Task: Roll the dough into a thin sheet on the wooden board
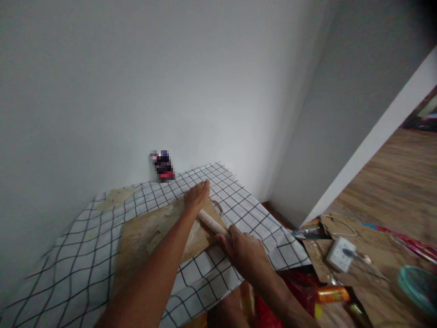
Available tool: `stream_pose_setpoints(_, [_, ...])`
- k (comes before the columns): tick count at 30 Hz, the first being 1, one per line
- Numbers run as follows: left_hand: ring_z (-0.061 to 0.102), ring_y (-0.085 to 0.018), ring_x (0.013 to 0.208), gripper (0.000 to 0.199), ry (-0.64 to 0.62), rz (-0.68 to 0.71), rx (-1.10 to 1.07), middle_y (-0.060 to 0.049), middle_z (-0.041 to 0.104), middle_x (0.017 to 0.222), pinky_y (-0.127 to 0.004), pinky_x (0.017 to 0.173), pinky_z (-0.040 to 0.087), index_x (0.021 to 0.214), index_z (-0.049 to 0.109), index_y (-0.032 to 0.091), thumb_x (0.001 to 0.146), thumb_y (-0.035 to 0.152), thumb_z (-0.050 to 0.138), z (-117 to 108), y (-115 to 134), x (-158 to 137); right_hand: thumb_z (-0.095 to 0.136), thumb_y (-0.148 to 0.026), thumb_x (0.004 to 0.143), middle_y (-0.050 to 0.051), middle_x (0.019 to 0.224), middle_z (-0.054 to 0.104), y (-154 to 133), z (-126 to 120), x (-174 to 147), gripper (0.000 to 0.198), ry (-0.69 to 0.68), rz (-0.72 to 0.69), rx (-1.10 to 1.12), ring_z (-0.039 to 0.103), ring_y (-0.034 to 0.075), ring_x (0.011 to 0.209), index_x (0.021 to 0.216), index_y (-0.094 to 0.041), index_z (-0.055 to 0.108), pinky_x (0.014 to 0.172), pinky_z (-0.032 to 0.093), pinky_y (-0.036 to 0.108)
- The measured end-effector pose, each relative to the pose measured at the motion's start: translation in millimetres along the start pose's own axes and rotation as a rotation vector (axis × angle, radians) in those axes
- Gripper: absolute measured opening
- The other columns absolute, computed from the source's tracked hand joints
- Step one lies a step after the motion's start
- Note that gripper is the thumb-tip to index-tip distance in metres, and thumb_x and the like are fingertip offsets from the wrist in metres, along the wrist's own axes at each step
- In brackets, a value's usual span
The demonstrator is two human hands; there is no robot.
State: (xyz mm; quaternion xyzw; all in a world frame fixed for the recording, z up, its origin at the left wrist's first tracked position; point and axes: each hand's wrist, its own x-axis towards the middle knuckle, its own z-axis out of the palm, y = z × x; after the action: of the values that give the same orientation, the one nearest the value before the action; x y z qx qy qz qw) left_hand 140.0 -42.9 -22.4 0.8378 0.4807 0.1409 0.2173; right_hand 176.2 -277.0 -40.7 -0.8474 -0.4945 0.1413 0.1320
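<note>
Gripping pale, slender, straight rolling pin [212, 222] with both hands [246, 251].

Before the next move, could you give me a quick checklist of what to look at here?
1. Right hand on the pin's near end: ok.
2. Left hand at its far end: ok, though how the fingers grip, cannot tell.
3. Board resting on the checked cloth: ok.
4. Pale layer on the board fully in view: not ok, the left forearm covers part.
5. That layer's thickness even: cannot tell.
</note>
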Motion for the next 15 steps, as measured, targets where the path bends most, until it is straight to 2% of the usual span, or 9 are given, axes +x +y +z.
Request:
stream_pose_setpoints(2, [0.073,-0.033,0.123,0.059,0.008,0.011,-0.355,-0.014,0.082,0.126,-0.053,0.114,0.052,0.111,0.08,0.021,0.108,0.056,0.033,-8,-9,10,0.043,-0.055,0.117,0.012,0.101,0.082,5,0,3,0.041,0.007,-0.024,0.009,0.079,0.027,0.096,0.115,-0.022,0.066,0.075,0.047,0.031])
stream_pose_setpoints(3, [0.074,-0.032,0.121,0.061,0.06,0.036,-0.509,-0.015,0.083,0.124,-0.05,0.112,0.054,0.108,0.08,0.018,0.106,0.057,0.034,-13,-16,12,0.042,-0.054,0.117,0.012,0.102,0.082,9,1,5,0.041,0.012,-0.034,0.025,0.079,0.027,0.097,0.114,-0.021,0.067,0.074,0.046,0.031])
stream_pose_setpoints(4, [0.074,-0.031,0.121,0.062,0.099,0.052,-0.555,-0.015,0.083,0.125,-0.048,0.11,0.056,0.11,0.079,0.016,0.105,0.056,0.032,-19,-25,12,0.042,-0.053,0.118,0.011,0.101,0.082,12,3,7,0.041,0.018,-0.041,0.05,0.079,0.027,0.097,0.112,-0.022,0.067,0.073,0.044,0.031])
stream_pose_setpoints(7, [0.074,-0.029,0.121,0.05,0.26,0.124,-0.516,-0.013,0.083,0.12,-0.047,0.112,0.056,0.107,0.077,0.017,0.097,0.054,0.045,-37,-61,-5,0.04,-0.051,0.119,0.009,0.097,0.082,25,12,14,0.041,0.057,-0.053,0.164,0.077,0.024,0.093,0.107,-0.021,0.066,0.071,0.041,0.03])
stream_pose_setpoints(9, [0.076,-0.029,0.115,0.038,0.255,0.118,-0.461,-0.012,0.084,0.113,-0.046,0.11,0.057,0.099,0.077,0.019,0.093,0.049,0.053,-48,-88,-25,0.042,-0.05,0.119,0.008,0.094,0.081,31,18,17,0.04,0.09,-0.069,0.234,0.076,0.023,0.089,0.105,-0.021,0.066,0.07,0.04,0.03])
stream_pose_setpoints(12, [0.078,-0.028,0.108,0.034,0.238,0.074,-0.283,-0.01,0.084,0.115,-0.044,0.102,0.061,0.103,0.077,0.021,0.095,0.044,0.053,-63,-124,-59,0.046,-0.051,0.117,0.007,0.091,0.079,36,25,20,0.038,0.112,-0.087,0.281,0.074,0.023,0.087,0.103,-0.022,0.065,0.07,0.038,0.03])
stream_pose_setpoints(15, [0.078,-0.026,0.11,0.032,0.233,0.075,-0.146,-0.008,0.085,0.114,-0.041,0.102,0.061,0.107,0.078,0.019,0.096,0.036,0.053,-75,-141,-88,0.047,-0.052,0.117,0.007,0.091,0.079,36,26,21,0.039,0.097,-0.096,0.285,0.074,0.023,0.088,0.101,-0.022,0.065,0.071,0.037,0.03])
